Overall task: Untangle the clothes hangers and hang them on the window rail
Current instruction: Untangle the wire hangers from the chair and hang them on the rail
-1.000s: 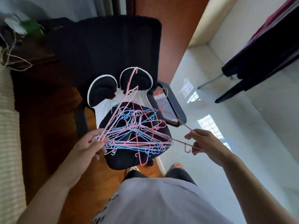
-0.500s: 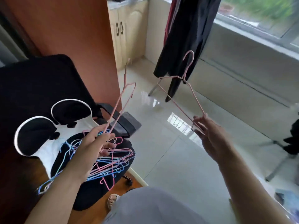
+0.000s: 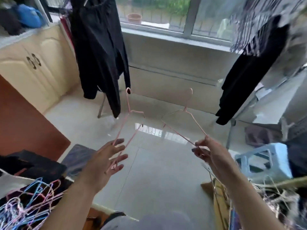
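Observation:
I face the window (image 3: 166, 14) with both arms stretched out. My left hand (image 3: 109, 156) holds a pink wire hanger (image 3: 128, 112) by its lower corner; the wire runs between my spread fingers and the hook points up. My right hand (image 3: 206, 151) pinches the corner of a second pink hanger (image 3: 186, 113), also hook up. The two hangers are apart and do not touch. The tangled pile of pink and blue hangers (image 3: 25, 208) lies on the dark chair at the lower left, below my left forearm.
A black garment (image 3: 99, 47) hangs at the upper left and a striped and black garment (image 3: 252, 67) at the upper right. A cream cabinet (image 3: 33, 63) stands left. A pale blue stool (image 3: 264, 161) and a heap of pale strands (image 3: 279, 201) sit right.
My view has swung up from the chair to the window. Both hands have risen, each with one pink hanger pulled free of the tangle and moved apart from the other.

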Motion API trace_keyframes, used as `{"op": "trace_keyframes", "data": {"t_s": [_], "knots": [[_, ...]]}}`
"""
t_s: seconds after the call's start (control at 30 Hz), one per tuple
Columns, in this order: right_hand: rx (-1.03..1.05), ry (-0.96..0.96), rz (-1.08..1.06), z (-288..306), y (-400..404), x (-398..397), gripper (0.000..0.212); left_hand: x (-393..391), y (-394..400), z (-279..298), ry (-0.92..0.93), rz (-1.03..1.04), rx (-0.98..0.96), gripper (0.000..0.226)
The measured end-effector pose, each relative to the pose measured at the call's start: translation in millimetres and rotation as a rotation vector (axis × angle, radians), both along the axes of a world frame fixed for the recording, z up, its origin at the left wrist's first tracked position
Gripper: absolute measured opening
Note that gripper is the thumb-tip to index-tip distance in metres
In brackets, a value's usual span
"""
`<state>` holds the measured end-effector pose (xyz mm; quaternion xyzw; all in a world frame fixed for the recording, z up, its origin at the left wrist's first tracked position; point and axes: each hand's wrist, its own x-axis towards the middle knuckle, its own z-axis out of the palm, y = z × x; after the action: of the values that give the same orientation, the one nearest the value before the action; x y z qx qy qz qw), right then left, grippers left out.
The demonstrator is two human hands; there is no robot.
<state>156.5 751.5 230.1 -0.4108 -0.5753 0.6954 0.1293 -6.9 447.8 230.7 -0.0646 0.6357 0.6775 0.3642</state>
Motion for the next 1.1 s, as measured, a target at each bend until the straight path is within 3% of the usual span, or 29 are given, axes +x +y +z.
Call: {"op": "trace_keyframes", "data": {"t_s": [0.37, 0.53, 0.77, 1.1], "knots": [[0.178, -0.030, -0.068, 34.5, 78.2, -10.8, 0.049, -56.5, 144.3, 39.4, 0.187, -0.165, -0.071, 0.032], [0.294, 0.041, -0.139, 76.6, 121.8, -81.3, 0.051, -131.0, 209.2, 68.4, 0.315, -0.208, -0.010, 0.026], [0.407, 0.231, -0.289, 157.4, 184.5, -185.3, 0.058, -245.7, 302.3, 162.3, 0.498, -0.274, 0.149, 0.026], [0.471, 0.144, -0.273, 158.0, 270.0, -255.4, 0.034, -304.0, 392.6, 206.4, 0.607, -0.225, 0.166, 0.025]]}}
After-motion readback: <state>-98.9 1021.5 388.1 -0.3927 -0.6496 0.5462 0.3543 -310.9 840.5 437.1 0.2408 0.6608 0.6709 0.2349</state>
